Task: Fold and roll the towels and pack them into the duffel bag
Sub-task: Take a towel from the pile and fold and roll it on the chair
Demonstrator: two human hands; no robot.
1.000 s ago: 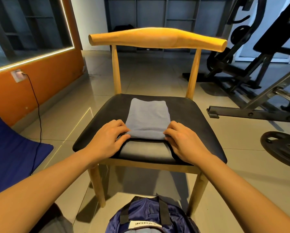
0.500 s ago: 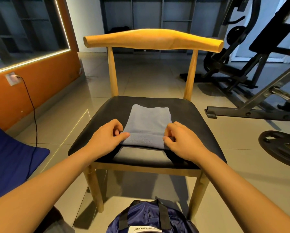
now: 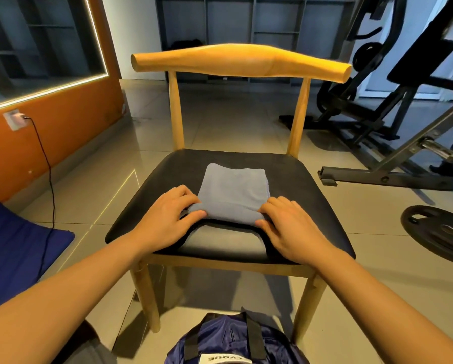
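A folded grey-blue towel (image 3: 234, 189) lies on the black seat of a wooden chair (image 3: 306, 190). Its near end is curled into a short roll. My left hand (image 3: 167, 219) pinches the roll's left end between thumb and fingers. My right hand (image 3: 285, 224) holds the roll's right end the same way. A navy duffel bag (image 3: 230, 340) with black straps sits on the floor below the chair's front edge, partly cut off by the bottom of the view.
A blue mat (image 3: 12, 248) lies on the floor at the left under an orange wall with a plugged-in cable (image 3: 45, 164). A weight bench frame (image 3: 393, 143) and a black weight plate (image 3: 440, 232) stand at the right.
Both hands have turned the towel's near edge over and moved forward, so the roll is thicker and the flat part shorter.
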